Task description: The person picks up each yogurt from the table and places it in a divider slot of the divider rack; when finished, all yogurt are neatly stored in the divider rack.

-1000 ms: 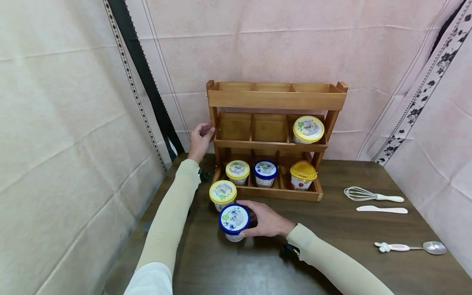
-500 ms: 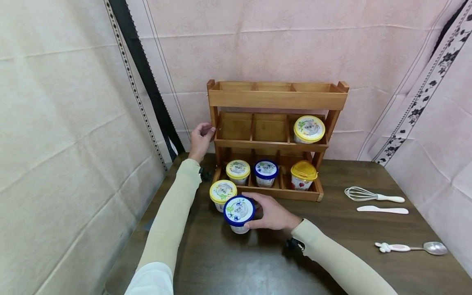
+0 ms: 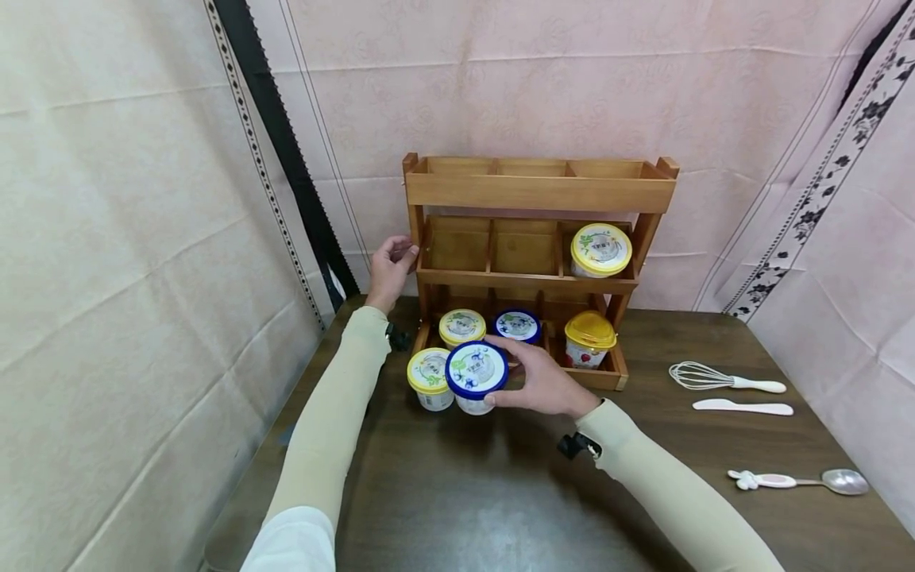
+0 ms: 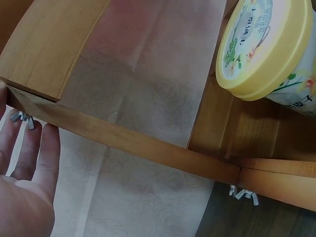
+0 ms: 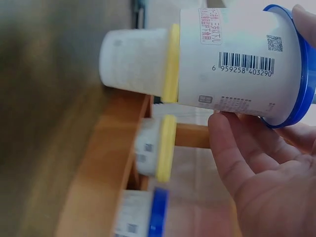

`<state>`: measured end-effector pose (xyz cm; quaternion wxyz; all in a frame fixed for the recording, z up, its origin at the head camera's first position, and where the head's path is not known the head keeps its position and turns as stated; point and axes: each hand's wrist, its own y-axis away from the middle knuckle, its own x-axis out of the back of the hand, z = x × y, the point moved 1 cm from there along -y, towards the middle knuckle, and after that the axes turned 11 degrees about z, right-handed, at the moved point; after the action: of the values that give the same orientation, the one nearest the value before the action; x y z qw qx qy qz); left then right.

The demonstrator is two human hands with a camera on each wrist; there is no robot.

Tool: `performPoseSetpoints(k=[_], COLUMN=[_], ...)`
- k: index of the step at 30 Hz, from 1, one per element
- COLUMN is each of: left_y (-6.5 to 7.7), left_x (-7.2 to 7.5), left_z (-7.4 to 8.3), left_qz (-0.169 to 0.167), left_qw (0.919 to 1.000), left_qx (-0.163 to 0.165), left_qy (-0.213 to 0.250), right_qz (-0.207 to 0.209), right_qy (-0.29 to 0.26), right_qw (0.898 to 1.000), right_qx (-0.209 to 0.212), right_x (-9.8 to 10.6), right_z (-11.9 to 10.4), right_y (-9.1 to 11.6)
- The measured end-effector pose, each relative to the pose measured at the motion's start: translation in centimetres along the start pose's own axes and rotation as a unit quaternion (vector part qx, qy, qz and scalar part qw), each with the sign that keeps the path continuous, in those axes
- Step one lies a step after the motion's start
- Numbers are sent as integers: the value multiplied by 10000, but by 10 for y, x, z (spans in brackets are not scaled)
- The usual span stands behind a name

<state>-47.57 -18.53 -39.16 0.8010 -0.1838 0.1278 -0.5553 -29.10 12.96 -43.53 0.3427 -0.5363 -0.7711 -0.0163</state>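
My right hand (image 3: 541, 380) grips a white tub with a blue lid (image 3: 476, 372), thumb and fingers round its rim and side. The tub is held above the table, in front of the wooden rack's bottom tier. Just left of it, a yellow-lidded tub (image 3: 432, 381) stands on the table, partly overlapped. My left hand (image 3: 390, 270) holds the left upright of the wooden rack (image 3: 536, 192). In the left wrist view, that hand's fingertips (image 4: 49, 136) touch the upright (image 4: 123, 140) beside a wing nut.
Bottom tier: a yellow-lidded tub (image 3: 461, 324), a blue-lidded tub (image 3: 518, 324) and a tub with a domed yellow lid (image 3: 590, 338). Middle tier, right: another yellow-lidded tub (image 3: 601, 249). On the table's right lie a whisk (image 3: 725, 377), a white knife (image 3: 743, 406) and a spoon (image 3: 801, 481).
My right hand has carried the blue-lidded tub up and to the right toward the rack, where it now overlaps the bottom tier. The left hand has stayed at the upright.
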Motion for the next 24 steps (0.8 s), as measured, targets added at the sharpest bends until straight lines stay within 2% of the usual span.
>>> performPoseSetpoints(k=[11,19,24], left_y=[0,0,0], left_x=[0,1,0], left_z=[-1,0,-1], left_qz=[37,10,-8], left_qw=[10000,9999,9999], left_qx=[-31,78,71], left_qy=[19,82,110], right_qz=[530,909,1234], right_qy=[72,400,459], right_qw=[9975,9934,9906], right_qx=[471,570,376], right_x=[32,56,67], right_z=[-18,-41,-48], right_y=[-22,-41,-49])
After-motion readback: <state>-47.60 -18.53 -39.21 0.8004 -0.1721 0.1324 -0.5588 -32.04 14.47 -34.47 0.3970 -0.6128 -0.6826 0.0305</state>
